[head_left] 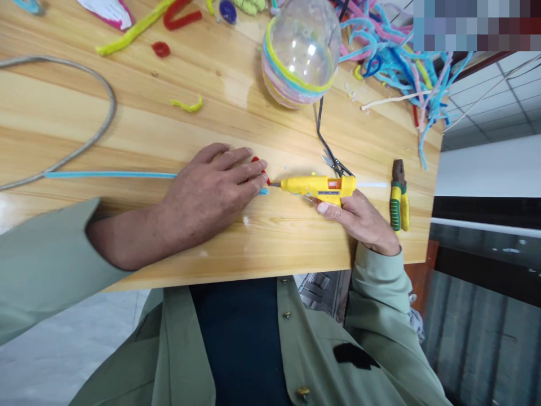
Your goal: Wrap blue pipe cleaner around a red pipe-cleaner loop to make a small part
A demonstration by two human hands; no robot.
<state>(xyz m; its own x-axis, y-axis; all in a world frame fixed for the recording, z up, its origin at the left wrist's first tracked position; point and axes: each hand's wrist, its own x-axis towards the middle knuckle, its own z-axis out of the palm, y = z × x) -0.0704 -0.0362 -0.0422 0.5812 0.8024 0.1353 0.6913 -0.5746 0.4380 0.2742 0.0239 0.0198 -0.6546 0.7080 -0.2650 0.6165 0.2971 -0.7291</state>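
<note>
My left hand (211, 183) lies palm down on the table, its fingertips pressing a short red pipe cleaner (267, 179). A light blue pipe cleaner (114, 175) runs under this hand, and its other end peeks out by the thumb. In my right hand (363, 219) is a yellow hot glue gun (313, 185), held level with its nozzle pointing left. The nozzle tip reaches the red piece or sits right beside it; contact is hard to tell. A white glue stick (372, 185) sticks out of the gun's back.
Scissors (336, 164) lie just behind the glue gun, and pliers (398, 197) rest on the right. Behind stands a clear ball (302, 53) banded with pipe cleaners. A tangle of pipe cleaners (389, 53) fills the back right. A grey cable (110, 101) loops at left.
</note>
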